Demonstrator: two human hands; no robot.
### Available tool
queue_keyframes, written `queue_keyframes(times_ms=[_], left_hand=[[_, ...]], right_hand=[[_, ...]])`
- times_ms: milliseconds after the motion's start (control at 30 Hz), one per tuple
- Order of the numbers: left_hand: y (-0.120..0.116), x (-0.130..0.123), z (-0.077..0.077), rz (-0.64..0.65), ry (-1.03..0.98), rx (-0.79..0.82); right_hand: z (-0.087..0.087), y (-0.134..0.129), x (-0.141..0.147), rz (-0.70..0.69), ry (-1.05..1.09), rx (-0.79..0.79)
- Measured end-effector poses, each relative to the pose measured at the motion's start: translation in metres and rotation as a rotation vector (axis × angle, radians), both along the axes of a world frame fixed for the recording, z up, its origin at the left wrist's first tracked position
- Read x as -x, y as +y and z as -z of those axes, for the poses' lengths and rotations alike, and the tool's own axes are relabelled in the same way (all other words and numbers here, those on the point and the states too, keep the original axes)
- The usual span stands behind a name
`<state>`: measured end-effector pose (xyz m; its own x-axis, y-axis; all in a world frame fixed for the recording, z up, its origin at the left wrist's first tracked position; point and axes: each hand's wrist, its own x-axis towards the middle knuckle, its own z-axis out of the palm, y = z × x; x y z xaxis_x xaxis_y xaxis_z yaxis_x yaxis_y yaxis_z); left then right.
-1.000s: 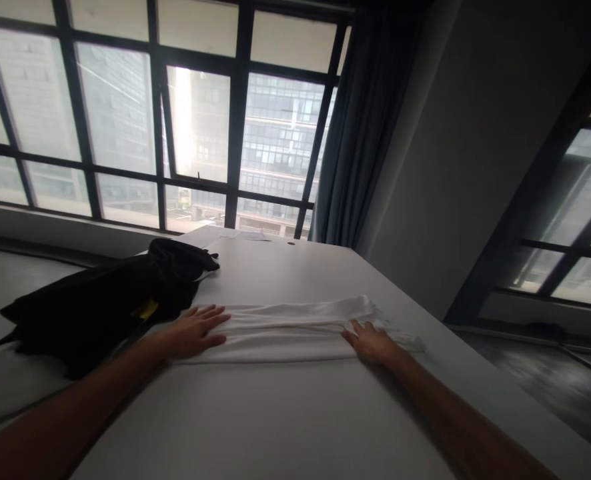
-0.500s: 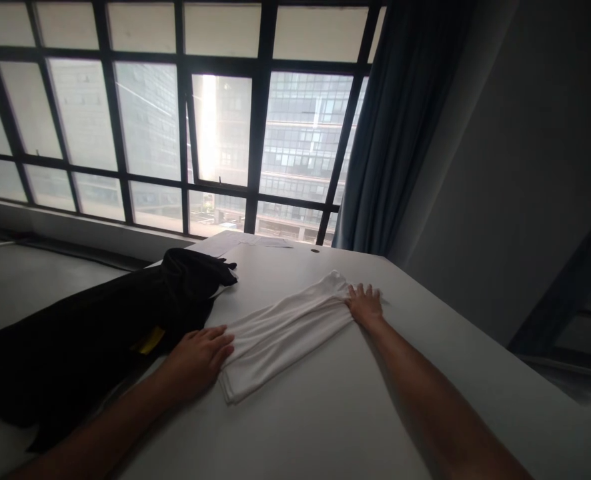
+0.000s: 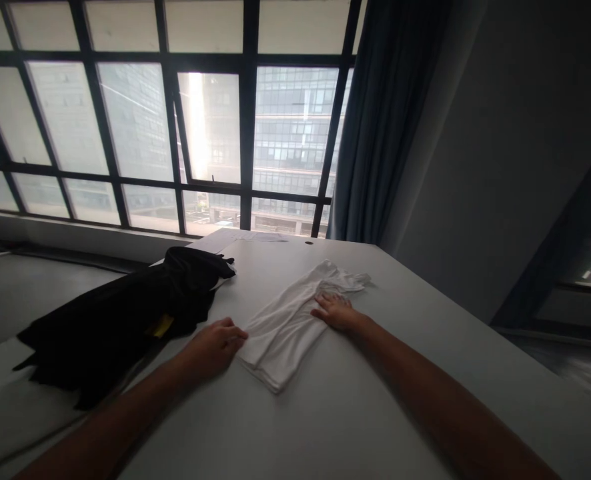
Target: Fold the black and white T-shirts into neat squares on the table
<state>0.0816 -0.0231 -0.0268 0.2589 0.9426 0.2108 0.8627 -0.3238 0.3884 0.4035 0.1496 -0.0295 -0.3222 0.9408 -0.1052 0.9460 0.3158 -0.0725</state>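
A white folded garment point(image 3: 283, 337) lies slanted on the white table point(image 3: 255, 440), its far end bunched and wrinkled. My left hand point(image 3: 219, 343) is at its near left edge, thumb and fingers pinched together on the fabric. Across the right side of the garment, toward its far end, my right hand point(image 3: 335, 312) lies flat with the fingers stretched out. What kind of garment it is cannot be made out from the folds.
Heaped dark clothes point(image 3: 120, 320) with a yellow patch point(image 3: 160, 326) lie to the left. Papers point(image 3: 263, 237) rest at the table's far edge, near a round hole point(image 3: 309, 243). Behind stand windows and a blue curtain point(image 3: 370, 133).
My right hand has slid left and nearer along the garment. My left hand has gone from lying flat to pinching the edge, and the garment has turned and become more rumpled.
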Motion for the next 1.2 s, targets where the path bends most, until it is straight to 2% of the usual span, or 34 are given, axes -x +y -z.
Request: queue_keyframes(times_ms=[100, 167, 267, 367, 467, 567, 767, 867, 933, 1067, 1200], left_hand=[[-0.022, -0.045, -0.013, 0.239, 0.000, 0.124], [-0.031, -0.074, -0.021, 0.368, 0.034, 0.165], [-0.034, -0.102, -0.028, 0.507, 0.057, 0.221], [-0.031, -0.113, -0.028, 0.594, 0.054, 0.206], [-0.033, -0.118, -0.026, 0.609, 0.039, 0.122], [-0.042, -0.119, -0.024, 0.603, 0.009, 0.073], [-0.059, -0.117, -0.024, 0.697, -0.076, 0.088], [-0.061, -0.118, -0.024, 0.658, -0.122, 0.026], [-0.061, -0.120, -0.022, 0.637, -0.085, -0.010], [-0.059, -0.125, -0.013, 0.686, 0.046, 0.008], [-0.059, -0.130, -0.012, 0.674, 0.081, -0.099]], right_hand=[[-0.010, -0.010, -0.024, 0.172, -0.091, -0.210], [-0.015, -0.029, -0.031, 0.211, -0.098, -0.295], [-0.017, -0.067, -0.036, 0.041, 0.012, -0.212], [-0.017, -0.104, -0.048, -0.143, 0.085, -0.079], [-0.016, -0.131, -0.069, -0.122, 0.075, -0.043], [-0.015, -0.144, -0.089, -0.084, 0.111, -0.057], [-0.021, -0.146, -0.107, -0.139, 0.196, 0.085], [-0.027, -0.147, -0.109, -0.171, 0.200, 0.086], [-0.032, -0.150, -0.111, -0.172, 0.195, 0.082], [-0.042, -0.157, -0.115, -0.076, 0.128, 0.118], [-0.049, -0.162, -0.122, 0.047, 0.033, 0.131]])
